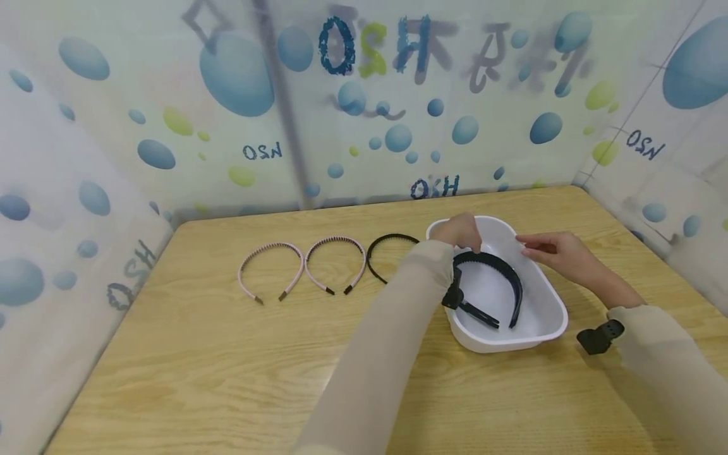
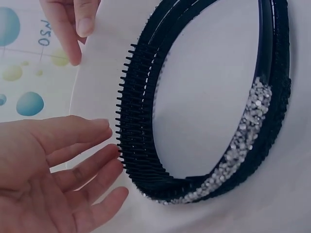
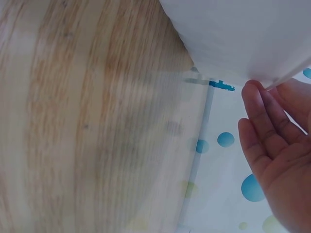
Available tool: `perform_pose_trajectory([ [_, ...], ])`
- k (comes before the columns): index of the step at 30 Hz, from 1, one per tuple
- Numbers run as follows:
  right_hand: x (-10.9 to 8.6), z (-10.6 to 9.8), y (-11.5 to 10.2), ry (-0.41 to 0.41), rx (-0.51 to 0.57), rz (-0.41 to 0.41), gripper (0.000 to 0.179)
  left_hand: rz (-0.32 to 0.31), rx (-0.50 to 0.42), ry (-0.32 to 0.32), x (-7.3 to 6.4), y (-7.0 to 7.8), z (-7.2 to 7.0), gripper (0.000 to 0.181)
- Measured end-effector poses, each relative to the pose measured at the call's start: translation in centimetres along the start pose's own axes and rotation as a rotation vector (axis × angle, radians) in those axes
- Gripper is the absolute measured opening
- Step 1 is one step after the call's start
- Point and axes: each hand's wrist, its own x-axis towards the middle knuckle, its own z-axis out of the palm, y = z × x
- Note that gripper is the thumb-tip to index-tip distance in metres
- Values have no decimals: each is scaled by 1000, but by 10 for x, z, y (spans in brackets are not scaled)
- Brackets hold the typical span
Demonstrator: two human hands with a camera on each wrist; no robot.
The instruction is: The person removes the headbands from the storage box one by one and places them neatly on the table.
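Inside a white plastic basin (image 1: 489, 344) lie black headbands (image 1: 500, 265), close together. The left wrist view shows comb teeth along one headband (image 2: 138, 116) and silver glitter on another headband (image 2: 250, 121). My left hand (image 1: 462, 231) reaches over the basin. Its fingers are spread and loosely bent, fingertips right at the comb teeth, as the left wrist view shows. At the basin's right side, my right hand (image 1: 563, 253) pinches the rim, thumb inside and fingers outside against the wall.
Left of the basin, two pink headbands lie on the wooden table (image 1: 227, 366): one headband (image 1: 273, 246) farther left, another headband (image 1: 337, 240) beside it. A thin black headband (image 1: 392, 236) lies nearer the basin, partly behind my left sleeve. A patterned wall covering (image 1: 352, 158) stands behind the table.
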Motion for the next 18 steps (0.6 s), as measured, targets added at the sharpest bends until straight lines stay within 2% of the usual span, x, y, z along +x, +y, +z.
perform_pose_trajectory([
  [4,-1,-1,1,-7,-5,15,37,-10,43,-29,-1,2,0,33],
  [12,-1,-1,1,-11,13,2,37,31,154,-55,-1,2,1,26],
  [16,-1,-1,1,-8,-5,10,36,13,143,-51,1,1,2,7],
  [18,-1,-1,0,-12,-7,15,37,-2,122,-45,1,1,2,14],
])
